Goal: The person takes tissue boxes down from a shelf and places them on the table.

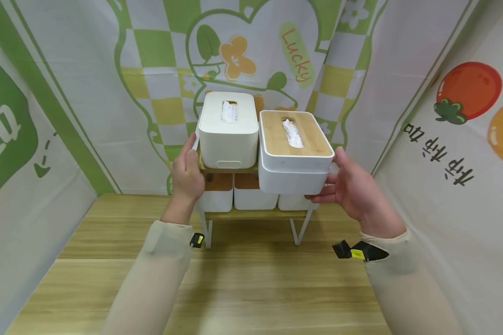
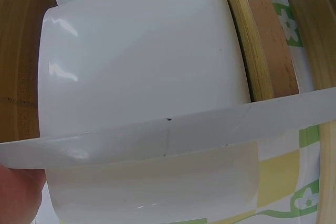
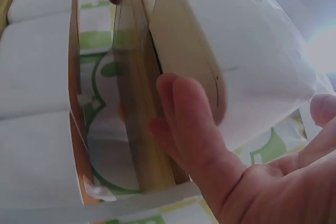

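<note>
At the left side of a small two-tier rack (image 1: 258, 215), my left hand (image 1: 188, 179) grips the white upright frame. That frame crosses the left wrist view as a flat white bar (image 2: 168, 135), with a finger at its left end. A cream tissue box (image 1: 228, 146) sits on the upper shelf beside this hand. My right hand (image 1: 352, 186) holds a white tissue box with a bamboo lid (image 1: 295, 181), thumb at its right side and fingers under its base. In the right wrist view this box (image 3: 252, 61) is tilted, its base edge near the wooden shelf (image 3: 149, 156).
White boxes with brown tops (image 1: 255, 199) stand in a row on the lower shelf. The rack's white legs (image 1: 300, 231) rest on a wood-grain table (image 1: 251, 288). Behind hangs a green-and-white printed cloth (image 1: 155, 51), with printed side panels (image 1: 457, 153) left and right.
</note>
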The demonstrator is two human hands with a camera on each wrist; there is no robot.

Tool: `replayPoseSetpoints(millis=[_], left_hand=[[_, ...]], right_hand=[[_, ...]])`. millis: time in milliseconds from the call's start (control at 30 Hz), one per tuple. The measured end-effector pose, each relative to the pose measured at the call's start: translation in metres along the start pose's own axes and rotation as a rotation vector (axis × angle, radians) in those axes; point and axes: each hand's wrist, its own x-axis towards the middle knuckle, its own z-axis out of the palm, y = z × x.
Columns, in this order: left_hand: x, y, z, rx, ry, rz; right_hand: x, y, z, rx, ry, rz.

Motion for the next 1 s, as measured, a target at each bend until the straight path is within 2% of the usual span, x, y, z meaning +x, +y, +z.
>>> replayPoseSetpoints(millis=[100,267,533,833,1000], left_hand=[[0.000,-0.001,0.000,0.004,0.008,0.006],[0.001,-0.002,0.000,0.010,0.008,0.006],[0.001,-0.001,0.000,0.003,0.001,0.006],[0.000,-0.001,-0.001,0.013,-0.008,0.002],[0.000,0.000,-0.001,-0.002,-0.004,0.022]], right_hand=[[0.006,-0.002,0.000,0.060,-0.040,0.010],[0.011,-0.006,0.001,0.093,-0.019,0.061],[0.002,-0.007,-0.001,0.142,-0.071,0.077],[0.007,-0.012,-0.004,0.052,-0.107,0.067],[0.007,-0.013,-0.006,0.061,-0.133,0.066]])
